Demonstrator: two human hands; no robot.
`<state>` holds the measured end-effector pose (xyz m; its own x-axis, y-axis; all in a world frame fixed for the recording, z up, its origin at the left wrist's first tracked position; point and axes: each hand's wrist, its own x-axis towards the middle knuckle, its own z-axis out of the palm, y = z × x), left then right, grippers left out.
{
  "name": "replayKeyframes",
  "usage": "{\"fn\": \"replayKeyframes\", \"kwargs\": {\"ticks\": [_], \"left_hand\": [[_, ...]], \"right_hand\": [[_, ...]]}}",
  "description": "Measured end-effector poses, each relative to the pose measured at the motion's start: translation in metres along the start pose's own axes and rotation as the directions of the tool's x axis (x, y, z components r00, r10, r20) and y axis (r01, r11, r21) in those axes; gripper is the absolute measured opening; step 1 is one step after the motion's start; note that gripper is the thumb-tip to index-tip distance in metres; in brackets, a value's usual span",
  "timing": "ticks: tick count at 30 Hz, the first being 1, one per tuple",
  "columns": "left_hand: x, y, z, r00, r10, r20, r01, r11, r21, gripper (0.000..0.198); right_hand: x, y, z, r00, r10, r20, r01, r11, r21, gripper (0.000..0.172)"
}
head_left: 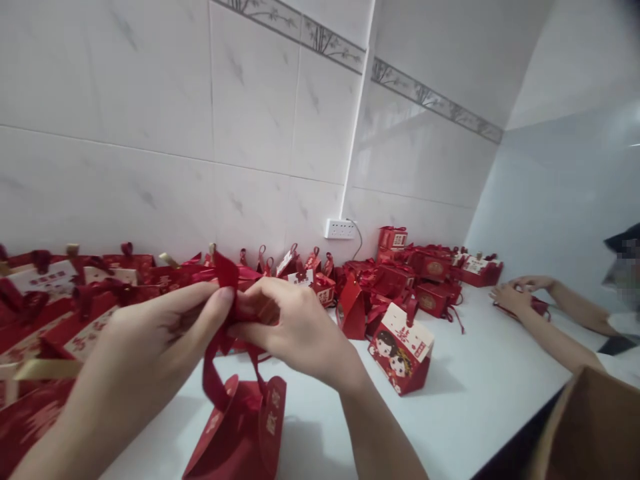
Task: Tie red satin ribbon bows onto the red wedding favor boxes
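Note:
In front of me on the white table stands a red gift box (245, 433) with curved flaps and gold characters. A dark red ribbon (214, 373) rises from its top on both sides. My left hand (170, 340) pinches the ribbon between thumb and fingers, and a ribbon end sticks up above the thumb. Close against it, my right hand (295, 323) also grips the ribbon with thumb and bent fingers. Both hands are above the box, apart from its walls. Whether the ribbon is knotted is hidden by the fingers.
A red and cream box with cartoon figures (400, 350) stands right of my hands. Many red boxes (393, 280) line the wall and crowd the left. At far right a co-worker's hands (517, 293) handle a red box, near a brown cardboard box (590, 427). A socket strip (341, 229) is on the wall.

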<state>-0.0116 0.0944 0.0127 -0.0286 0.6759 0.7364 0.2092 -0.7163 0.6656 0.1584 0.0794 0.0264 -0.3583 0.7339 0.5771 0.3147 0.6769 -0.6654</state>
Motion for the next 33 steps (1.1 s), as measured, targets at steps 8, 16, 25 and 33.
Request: {"fn": "replayKeyframes", "kwargs": {"ticks": [8, 16, 25, 33], "left_hand": [[0.004, 0.019, 0.008, 0.988, 0.048, 0.149, -0.082, 0.969, 0.234, 0.035], [0.005, 0.016, 0.007, 0.982, 0.074, 0.173, -0.100, 0.984, 0.147, 0.028], [0.008, 0.013, 0.000, 0.966, 0.035, 0.255, -0.056, 0.996, 0.075, 0.031], [0.012, 0.006, -0.002, 0.966, 0.032, 0.257, -0.038, 0.999, 0.020, 0.028]], "right_hand": [[-0.002, 0.001, -0.002, 0.994, -0.023, -0.108, 0.001, 0.980, -0.201, 0.005], [0.000, -0.003, 0.005, 0.993, 0.074, -0.095, -0.089, 0.982, -0.165, 0.012], [0.002, 0.005, 0.007, 0.972, 0.235, -0.027, -0.225, 0.952, 0.208, 0.014], [0.003, 0.002, 0.012, 0.951, 0.282, -0.125, -0.263, 0.954, 0.144, 0.015]]}}
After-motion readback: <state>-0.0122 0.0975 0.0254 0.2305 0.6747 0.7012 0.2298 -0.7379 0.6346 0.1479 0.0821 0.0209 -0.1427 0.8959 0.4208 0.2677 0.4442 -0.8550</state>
